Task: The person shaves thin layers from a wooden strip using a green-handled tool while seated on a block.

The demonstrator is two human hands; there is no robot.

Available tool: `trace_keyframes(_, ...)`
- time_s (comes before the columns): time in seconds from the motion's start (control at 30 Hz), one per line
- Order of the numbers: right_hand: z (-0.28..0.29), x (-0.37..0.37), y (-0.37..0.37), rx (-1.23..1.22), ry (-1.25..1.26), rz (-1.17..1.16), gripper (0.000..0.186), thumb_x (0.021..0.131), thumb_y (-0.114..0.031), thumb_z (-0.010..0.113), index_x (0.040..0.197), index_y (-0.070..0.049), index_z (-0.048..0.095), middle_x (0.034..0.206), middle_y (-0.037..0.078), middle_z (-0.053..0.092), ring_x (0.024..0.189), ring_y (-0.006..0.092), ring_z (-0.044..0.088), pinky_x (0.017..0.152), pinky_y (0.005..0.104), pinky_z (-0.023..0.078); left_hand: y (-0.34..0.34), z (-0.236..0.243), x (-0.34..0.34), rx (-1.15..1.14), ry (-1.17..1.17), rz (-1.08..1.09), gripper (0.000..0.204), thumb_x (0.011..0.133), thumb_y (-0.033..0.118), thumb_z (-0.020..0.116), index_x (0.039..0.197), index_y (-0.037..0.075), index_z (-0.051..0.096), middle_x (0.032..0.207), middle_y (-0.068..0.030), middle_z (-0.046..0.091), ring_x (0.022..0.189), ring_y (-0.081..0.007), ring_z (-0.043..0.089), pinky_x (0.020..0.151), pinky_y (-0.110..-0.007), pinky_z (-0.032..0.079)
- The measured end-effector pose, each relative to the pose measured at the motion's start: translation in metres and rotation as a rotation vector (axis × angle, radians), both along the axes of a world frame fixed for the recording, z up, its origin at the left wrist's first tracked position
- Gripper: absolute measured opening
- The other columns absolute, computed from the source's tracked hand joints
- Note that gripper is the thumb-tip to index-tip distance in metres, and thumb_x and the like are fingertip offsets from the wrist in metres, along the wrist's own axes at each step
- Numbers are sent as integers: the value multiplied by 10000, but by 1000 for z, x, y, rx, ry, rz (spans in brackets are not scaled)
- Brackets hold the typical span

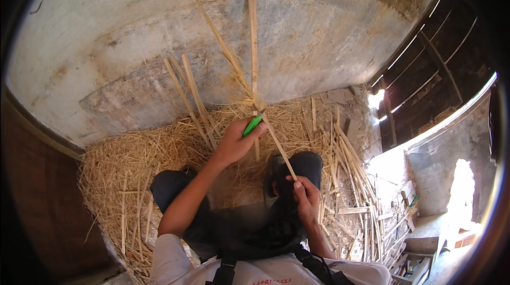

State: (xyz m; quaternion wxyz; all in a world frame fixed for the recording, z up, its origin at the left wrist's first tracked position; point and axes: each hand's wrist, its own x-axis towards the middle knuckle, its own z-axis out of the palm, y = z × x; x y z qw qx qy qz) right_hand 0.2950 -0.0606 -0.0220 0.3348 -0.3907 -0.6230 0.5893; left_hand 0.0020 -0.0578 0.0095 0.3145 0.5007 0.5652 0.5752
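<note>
My left hand [241, 139] is closed around a green-handled knife [253, 125], its blade against the upper part of a thin pale wooden strip [281, 152] in front of me. The strip slants down to the right, where my right hand [304, 192] grips its lower end between thumb and fingers. Just beyond the blade, a split strip with frayed fibres [234, 62] leans toward the wall beside a straight upright strip [253, 35].
I am low among straw [117, 168] between a stained wall [133, 30] and my bent legs [175, 189]. More strips [188, 88] lean at the left, and a loose pile of strips [372, 216] lies at my right. Dark slatted boards [435, 56] and a bright opening are at the right.
</note>
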Motion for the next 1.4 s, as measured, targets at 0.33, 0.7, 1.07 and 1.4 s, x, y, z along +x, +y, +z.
trace_keyframes(0.33,-3,15,-4,-54,-87,-111,377,1143,-286,589,1371,-17,721,730,-118,435,617,-1,351,553,210,236,-8,9,23,-149,536,-160,402,1100,407,616,1196,22,678,802,-207,705,782,-433,719,723,-521,550)
trace_keyframes(0.7,-11,9,8,-158,-104,-103,366,1132,-260,607,1377,-17,732,804,-71,555,726,21,471,650,221,369,1,-12,29,-285,653,-65,381,1141,390,549,1262,33,609,841,-199,707,750,-436,700,675,-527,534)
trace_keyframes(1.07,-5,5,7,-104,-194,-140,366,1103,-243,643,1371,-17,750,743,-64,548,692,43,494,630,254,397,9,-14,14,-144,722,36,391,1118,412,596,1171,40,703,695,-179,675,646,-417,693,605,-526,535)
trace_keyframes(1.4,6,-8,11,560,-391,-177,330,952,-14,759,1280,-24,792,954,114,769,859,194,741,775,313,568,6,-16,15,-141,697,-70,435,1112,438,599,1166,27,731,701,-188,679,638,-401,685,614,-503,535)
